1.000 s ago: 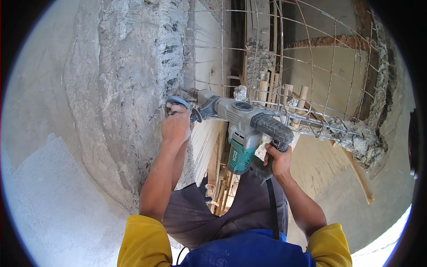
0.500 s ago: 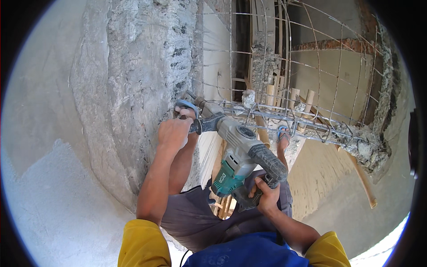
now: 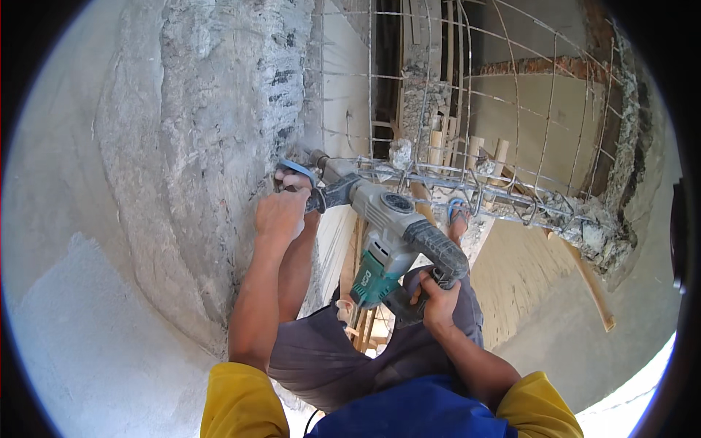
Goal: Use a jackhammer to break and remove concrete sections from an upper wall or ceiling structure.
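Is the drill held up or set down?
The drill is held up: left hand on its side handle, right hand on its rear handle.

Grey-and-teal hammer drill [image 3: 385, 209] slants, chuck beside rough concrete [image 3: 226, 146]

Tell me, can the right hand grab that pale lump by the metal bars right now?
Probably not: the right hand is wrapped around the black rear handle, and in this view the power tool lies between it and the pale lump.
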`<state>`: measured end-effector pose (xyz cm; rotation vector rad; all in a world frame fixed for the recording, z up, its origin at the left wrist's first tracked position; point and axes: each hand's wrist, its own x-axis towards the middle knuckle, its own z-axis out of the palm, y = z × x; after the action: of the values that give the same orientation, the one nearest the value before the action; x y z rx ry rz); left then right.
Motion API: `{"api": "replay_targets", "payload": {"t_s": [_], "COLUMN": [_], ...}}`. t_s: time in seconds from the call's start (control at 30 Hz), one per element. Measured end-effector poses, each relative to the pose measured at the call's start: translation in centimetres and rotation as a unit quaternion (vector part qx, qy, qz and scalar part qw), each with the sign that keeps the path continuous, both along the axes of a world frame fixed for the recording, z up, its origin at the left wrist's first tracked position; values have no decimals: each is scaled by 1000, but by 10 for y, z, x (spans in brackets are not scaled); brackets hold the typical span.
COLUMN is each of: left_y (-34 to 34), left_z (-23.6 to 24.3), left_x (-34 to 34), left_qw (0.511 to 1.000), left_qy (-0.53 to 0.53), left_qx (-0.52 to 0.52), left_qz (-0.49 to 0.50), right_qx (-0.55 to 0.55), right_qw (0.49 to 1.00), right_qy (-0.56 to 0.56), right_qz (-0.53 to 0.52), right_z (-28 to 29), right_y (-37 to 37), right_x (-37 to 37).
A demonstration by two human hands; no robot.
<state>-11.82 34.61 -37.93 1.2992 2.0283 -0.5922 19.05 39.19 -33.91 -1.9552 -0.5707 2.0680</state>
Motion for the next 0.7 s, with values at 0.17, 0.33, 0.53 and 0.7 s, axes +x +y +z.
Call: {"api": "replay_targets", "payload": {"t_s": [0.17, 0.33, 0.53, 0.7], "left_y": [-7, -11, -11, -19], "left_z": [-3, -5, -26, -23], "left_x": [0, 8, -2, -5], "left_qw": [1000, 999, 999, 997], "left_qy": [6, -4, 20, 23], "left_qx": [6, -33, 38, 65], "left_qz": [18, 23, 31, 20], "right_qx": [4, 41, 62, 57], "right_qw": [1000, 999, 997, 996], "right_qy": [-7, -7, -2, -15], "right_qz": [6, 11, 51, 63], "right_z": [5, -8, -32, -14], "right_y": [-1, -2, 31, 25], "right_x": [4, -2, -23, -14]}}
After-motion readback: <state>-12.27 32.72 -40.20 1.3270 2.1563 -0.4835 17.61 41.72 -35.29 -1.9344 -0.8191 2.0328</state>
